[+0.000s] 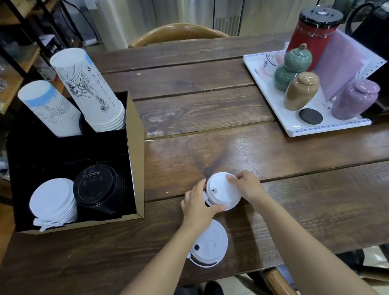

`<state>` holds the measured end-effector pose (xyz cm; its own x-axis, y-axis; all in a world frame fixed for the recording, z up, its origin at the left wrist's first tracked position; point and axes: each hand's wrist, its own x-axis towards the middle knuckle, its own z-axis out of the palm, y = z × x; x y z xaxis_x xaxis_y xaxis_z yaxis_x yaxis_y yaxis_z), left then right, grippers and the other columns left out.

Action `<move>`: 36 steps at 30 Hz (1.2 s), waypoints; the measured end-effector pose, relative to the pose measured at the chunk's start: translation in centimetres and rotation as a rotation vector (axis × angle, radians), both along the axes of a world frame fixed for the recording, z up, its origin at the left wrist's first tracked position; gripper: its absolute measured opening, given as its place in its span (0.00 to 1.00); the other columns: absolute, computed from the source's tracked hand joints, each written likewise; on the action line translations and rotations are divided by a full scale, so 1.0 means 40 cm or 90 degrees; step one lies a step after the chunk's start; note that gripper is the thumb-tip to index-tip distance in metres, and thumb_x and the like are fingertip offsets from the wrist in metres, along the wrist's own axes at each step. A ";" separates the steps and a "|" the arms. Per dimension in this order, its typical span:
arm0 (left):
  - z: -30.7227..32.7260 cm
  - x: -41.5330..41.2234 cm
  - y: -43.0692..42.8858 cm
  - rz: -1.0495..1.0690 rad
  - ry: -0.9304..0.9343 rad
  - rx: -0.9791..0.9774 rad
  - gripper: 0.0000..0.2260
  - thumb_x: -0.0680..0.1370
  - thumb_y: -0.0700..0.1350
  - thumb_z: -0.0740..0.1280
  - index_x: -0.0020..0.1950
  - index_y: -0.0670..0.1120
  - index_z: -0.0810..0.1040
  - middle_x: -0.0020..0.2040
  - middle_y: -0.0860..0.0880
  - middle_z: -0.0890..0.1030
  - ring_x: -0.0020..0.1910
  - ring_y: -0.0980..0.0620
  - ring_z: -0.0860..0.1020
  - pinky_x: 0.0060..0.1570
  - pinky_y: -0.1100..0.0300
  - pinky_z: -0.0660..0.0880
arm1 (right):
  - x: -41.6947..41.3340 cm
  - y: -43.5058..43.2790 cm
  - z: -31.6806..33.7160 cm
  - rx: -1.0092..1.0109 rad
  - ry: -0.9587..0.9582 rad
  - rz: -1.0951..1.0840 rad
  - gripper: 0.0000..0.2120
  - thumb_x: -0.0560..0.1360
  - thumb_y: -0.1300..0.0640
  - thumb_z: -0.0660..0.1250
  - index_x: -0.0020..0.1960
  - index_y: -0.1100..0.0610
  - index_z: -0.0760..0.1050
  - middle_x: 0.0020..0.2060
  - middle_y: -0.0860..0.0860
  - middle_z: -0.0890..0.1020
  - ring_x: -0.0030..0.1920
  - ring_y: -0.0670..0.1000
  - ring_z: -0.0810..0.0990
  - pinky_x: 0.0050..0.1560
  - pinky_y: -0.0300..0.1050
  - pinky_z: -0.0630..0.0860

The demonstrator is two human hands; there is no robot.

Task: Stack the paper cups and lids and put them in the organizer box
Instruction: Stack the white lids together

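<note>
1. Organizer box [136,158], left: cup stacks [89,91] far; white lid stack [53,201], black lid stack [100,188] near.
2. White lid [222,193], right of box: left hand [197,205], right hand [247,185] grip its rim.
3. Loose lid [209,244]: on table [299,165], nearer.

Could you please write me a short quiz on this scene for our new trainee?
1. True or false: the left hand and right hand both hold the same white lid.
2. In the organizer box, which lid stack lies nearer the hands? A black lids B white lids
3. How many cup stacks stand in the box?
Key: 1 true; 2 A; 3 two.
</note>
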<state>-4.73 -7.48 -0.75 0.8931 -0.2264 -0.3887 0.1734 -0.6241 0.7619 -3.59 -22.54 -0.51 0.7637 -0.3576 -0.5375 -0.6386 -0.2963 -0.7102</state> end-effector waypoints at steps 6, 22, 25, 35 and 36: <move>-0.034 0.022 0.014 0.020 0.100 -0.071 0.40 0.68 0.44 0.76 0.73 0.59 0.58 0.71 0.51 0.62 0.70 0.45 0.59 0.68 0.44 0.61 | -0.011 -0.017 0.004 0.079 0.020 0.042 0.26 0.65 0.41 0.72 0.54 0.59 0.75 0.53 0.55 0.80 0.54 0.56 0.78 0.53 0.51 0.77; 0.062 0.060 0.049 0.226 0.397 -0.705 0.15 0.81 0.51 0.58 0.60 0.47 0.78 0.60 0.43 0.81 0.62 0.42 0.76 0.55 0.44 0.77 | -0.021 0.034 0.078 0.494 -0.176 -0.069 0.15 0.75 0.56 0.66 0.60 0.54 0.70 0.59 0.57 0.77 0.58 0.58 0.77 0.49 0.51 0.78; 0.068 0.062 0.056 0.229 0.438 -0.747 0.17 0.81 0.50 0.57 0.63 0.43 0.76 0.62 0.39 0.79 0.62 0.39 0.76 0.58 0.40 0.75 | -0.025 0.052 0.097 0.319 -0.276 0.017 0.14 0.76 0.61 0.64 0.59 0.48 0.74 0.55 0.49 0.77 0.57 0.46 0.76 0.50 0.37 0.74; 0.087 0.048 0.079 0.229 0.475 -0.754 0.18 0.81 0.54 0.55 0.55 0.45 0.80 0.49 0.42 0.85 0.54 0.42 0.78 0.53 0.45 0.73 | -0.039 0.078 0.097 -0.091 -0.210 0.391 0.51 0.60 0.52 0.79 0.74 0.44 0.51 0.71 0.48 0.53 0.72 0.51 0.55 0.68 0.46 0.61; 0.087 0.046 0.079 0.219 0.483 -0.754 0.20 0.80 0.55 0.54 0.57 0.46 0.80 0.51 0.41 0.84 0.55 0.41 0.78 0.54 0.44 0.73 | -0.041 0.079 0.093 -0.109 -0.212 0.382 0.51 0.61 0.51 0.78 0.74 0.46 0.51 0.70 0.49 0.55 0.70 0.52 0.58 0.67 0.46 0.62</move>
<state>-2.88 -4.34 2.74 0.6358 -0.5658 -0.5250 0.7716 0.4499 0.4496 -5.22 -19.38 3.19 0.9696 0.1178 -0.2143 -0.0867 -0.6538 -0.7517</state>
